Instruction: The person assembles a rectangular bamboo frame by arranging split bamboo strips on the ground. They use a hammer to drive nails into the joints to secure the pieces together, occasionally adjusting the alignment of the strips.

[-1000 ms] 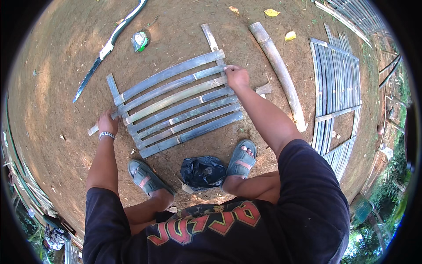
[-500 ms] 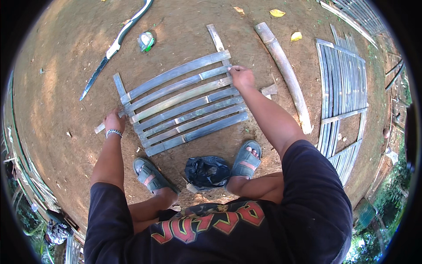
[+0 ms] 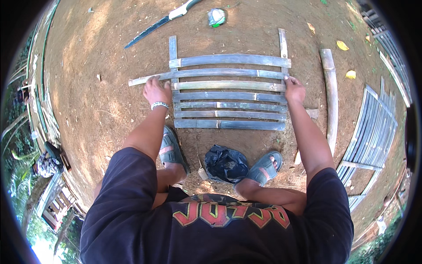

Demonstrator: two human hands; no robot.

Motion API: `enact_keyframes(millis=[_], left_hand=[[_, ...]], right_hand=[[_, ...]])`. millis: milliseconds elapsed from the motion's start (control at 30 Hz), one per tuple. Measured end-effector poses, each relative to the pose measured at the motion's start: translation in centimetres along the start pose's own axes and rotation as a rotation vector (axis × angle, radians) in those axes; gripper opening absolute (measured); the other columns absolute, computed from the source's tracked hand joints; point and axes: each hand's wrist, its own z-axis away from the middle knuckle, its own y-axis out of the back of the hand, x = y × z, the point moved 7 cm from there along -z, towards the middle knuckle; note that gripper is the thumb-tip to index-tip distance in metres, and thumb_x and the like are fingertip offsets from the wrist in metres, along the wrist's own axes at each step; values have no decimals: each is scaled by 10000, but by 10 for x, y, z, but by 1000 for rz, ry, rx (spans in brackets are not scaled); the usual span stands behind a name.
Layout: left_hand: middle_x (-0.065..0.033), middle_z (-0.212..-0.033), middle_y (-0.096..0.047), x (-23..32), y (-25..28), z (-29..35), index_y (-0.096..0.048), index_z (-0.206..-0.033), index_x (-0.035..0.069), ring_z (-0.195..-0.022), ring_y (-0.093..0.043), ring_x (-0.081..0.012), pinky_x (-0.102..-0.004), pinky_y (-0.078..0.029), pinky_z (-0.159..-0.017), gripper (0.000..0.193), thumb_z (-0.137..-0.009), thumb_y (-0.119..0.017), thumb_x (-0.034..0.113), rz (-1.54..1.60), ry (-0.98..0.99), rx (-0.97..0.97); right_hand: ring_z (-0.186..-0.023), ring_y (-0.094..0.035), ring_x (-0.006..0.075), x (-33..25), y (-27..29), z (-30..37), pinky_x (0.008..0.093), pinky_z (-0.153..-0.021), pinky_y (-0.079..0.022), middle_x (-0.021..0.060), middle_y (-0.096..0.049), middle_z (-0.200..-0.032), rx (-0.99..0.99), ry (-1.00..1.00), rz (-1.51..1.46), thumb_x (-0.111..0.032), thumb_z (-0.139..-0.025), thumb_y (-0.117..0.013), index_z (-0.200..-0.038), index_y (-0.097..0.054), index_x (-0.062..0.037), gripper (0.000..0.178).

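Several split bamboo slats lie in parallel rows across two upright bamboo strips, forming a rack (image 3: 228, 125) on the ground before me. The second slat from the far end, a bamboo slat (image 3: 211, 73), sticks out well past the left upright. Its left part is under the fingers of my left hand (image 3: 157, 91), which are curled over it beside that upright. At its right end, my right hand (image 3: 295, 90) pinches the slat between thumb and fingers, near the right upright strip (image 3: 283, 43). The slat lies nearly level with its neighbours.
Beyond the rack are a pruning saw (image 3: 151, 31) and a white-and-green tape measure (image 3: 216, 18). A bamboo pole (image 3: 329, 94) lies to the right, with a larger slatted panel (image 3: 369, 127) farther right. A black plastic bag (image 3: 225, 163) sits between my sandalled feet.
My view has turned and shifted, so the rack now appears level and farther right. Both hands remain at the same slat, one towards each end.
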Motion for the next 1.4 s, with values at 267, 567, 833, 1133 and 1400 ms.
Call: enact_keyframes(millis=[267,567,833,1133,1400], left_hand=[[-132,-1392,-528,60,1,119,-625,-1284,98,-1316,-470,-333,-508,-282,-1159,467,-886,-697,333,198,-380,-123],[-162,-1374,-540,75,43,193,-627,-1235,80,-1272,-501,-370,-501,-362,-1086,448,-857,-752,286,171,-379,-263],[-156,-1335,-569,54,88,223,-656,-1197,99,-1261,-518,-376,-488,-384,-1081,385,-867,-746,276,121,-164,-194],[-153,-1331,-592,156,66,168,-638,-1244,98,-1255,-527,-376,-491,-391,-1072,448,-856,-754,289,166,-448,-212],[-221,-1646,-237,241,-7,135,-324,-1565,80,-1509,-263,-388,-515,-280,-1201,897,-883,-682,540,-152,-573,-492]], right_hand=[[-886,-734,247,10,-2,-10,365,-818,-541,112,-773,-959,-57,23,-65,-372,-869,-765,-1037,-782,-108,314],[-840,-725,274,7,-5,-26,393,-778,-543,123,-762,-900,-237,139,-33,-342,-876,-760,-962,-772,-106,251],[-904,-716,323,5,0,-13,425,-807,-544,103,-756,-972,-220,54,-90,-367,-868,-753,-963,-768,-151,237],[-959,-699,330,-3,19,0,443,-834,-538,89,-735,-1037,-118,29,-76,-384,-869,-753,-979,-765,-162,248],[-942,-714,318,-2,7,-6,427,-821,-541,97,-758,-982,-220,1,-68,-427,-880,-734,-1002,-769,-168,289]])
